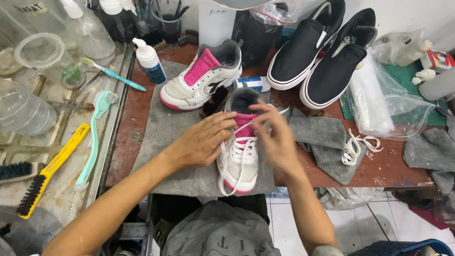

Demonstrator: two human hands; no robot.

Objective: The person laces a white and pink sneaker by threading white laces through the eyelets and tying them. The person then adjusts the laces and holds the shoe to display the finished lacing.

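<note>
Head view: white-and-pink sneaker (239,156) lies on grey mat (166,128), toe near, heel far. Left hand (201,142) pinches white lace (226,163); right hand (277,137) grips the lace at the tongue (blurred), both equally close.

A worn reddish-brown wooden bench (388,170) fills mid-frame. On it lie a grey felt mat (163,128) at centre, a crumpled grey cloth (317,137) to its right, loose white laces (355,147), a pair of black slip-on shoes (322,52) upper right, and a green cutting mat (403,80) at far right.
</note>
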